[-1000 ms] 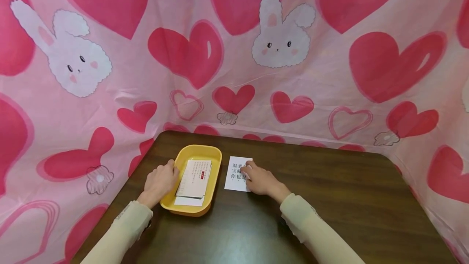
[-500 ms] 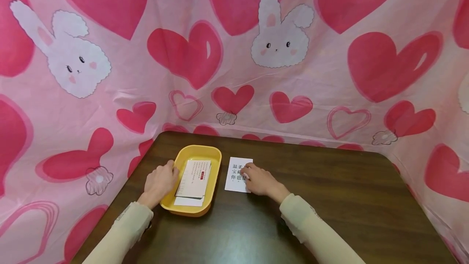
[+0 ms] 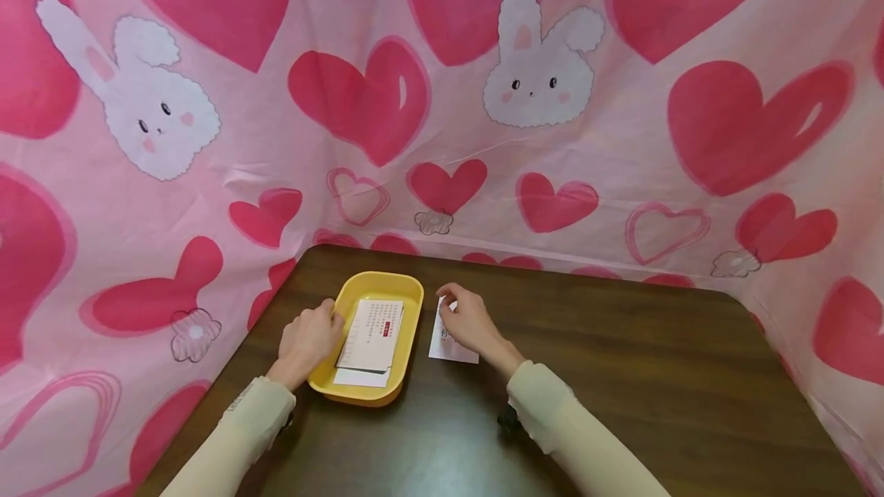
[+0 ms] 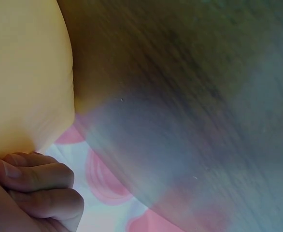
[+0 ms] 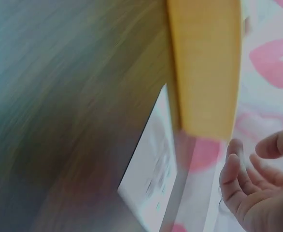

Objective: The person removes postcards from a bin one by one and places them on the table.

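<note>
My left hand (image 3: pixel 307 340) grips the near-left rim of a yellow plastic tray (image 3: pixel 415 332). In the left wrist view its curled fingers (image 4: pixel 45 176) pinch the edge of the tray's wall (image 4: pixel 28 72). Printed cards (image 3: pixel 369 340) lie stacked inside, the top one with small text and a red block. To the tray's right, a white card (image 3: pixel 452 350) with large black characters lies flat on the table, partly hidden by my right hand (image 3: pixel 471 320). That hand hovers over it, fingers loosely bent; the right wrist view shows nothing between them and the card (image 5: pixel 151 169) lying apart below.
The dark brown wooden table (image 3: pixel 621 374) reaches back to a pink cloth wall (image 3: pixel 442 136) printed with hearts and rabbits. More of this cloth hangs along the left and right sides. The tray's wall (image 5: pixel 206 67) stands close to the loose card.
My right hand has risen off the card and shifted a little away from me and to the left. The left hand keeps its grip on the tray. The head view has turned slightly.
</note>
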Motion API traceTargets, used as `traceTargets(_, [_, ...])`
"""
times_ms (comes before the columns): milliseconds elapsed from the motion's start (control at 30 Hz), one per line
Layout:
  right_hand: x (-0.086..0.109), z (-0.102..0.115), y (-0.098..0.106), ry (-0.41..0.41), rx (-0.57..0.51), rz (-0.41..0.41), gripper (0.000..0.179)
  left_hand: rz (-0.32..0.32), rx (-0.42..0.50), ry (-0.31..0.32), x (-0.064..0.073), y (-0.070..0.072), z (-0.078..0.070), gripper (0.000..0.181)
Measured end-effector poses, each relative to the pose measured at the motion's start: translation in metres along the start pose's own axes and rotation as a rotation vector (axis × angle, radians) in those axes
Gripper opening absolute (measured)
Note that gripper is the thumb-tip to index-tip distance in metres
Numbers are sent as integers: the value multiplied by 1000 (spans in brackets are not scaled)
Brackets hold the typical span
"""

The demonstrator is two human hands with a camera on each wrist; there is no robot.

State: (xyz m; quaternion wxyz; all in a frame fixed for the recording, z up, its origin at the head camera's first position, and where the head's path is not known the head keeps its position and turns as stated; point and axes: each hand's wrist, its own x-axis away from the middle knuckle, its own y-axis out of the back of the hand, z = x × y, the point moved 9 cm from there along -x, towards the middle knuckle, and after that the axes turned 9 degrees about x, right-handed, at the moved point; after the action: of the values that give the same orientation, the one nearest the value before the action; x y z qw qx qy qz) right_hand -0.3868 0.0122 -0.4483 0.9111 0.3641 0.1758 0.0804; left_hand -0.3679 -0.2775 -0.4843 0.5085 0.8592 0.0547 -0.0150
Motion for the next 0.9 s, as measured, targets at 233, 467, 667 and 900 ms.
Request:
traceTargets(233, [-7, 38, -20, -5, -95, -51, 23, -7, -8, 23, 1, 3, 3, 27])
traceTargets(467, [-6, 66, -57, 40, -45, 15, 24, 2, -4, 23, 1, 0, 1, 27])
traceTargets(667, [-5, 70, -82, 30, 138, 119, 29, -6, 1, -19, -2, -4, -7, 25])
traceTargets(900, [-10, 75, -100, -25, 236, 223, 37, -10, -1, -14, -1, 2, -3, 24])
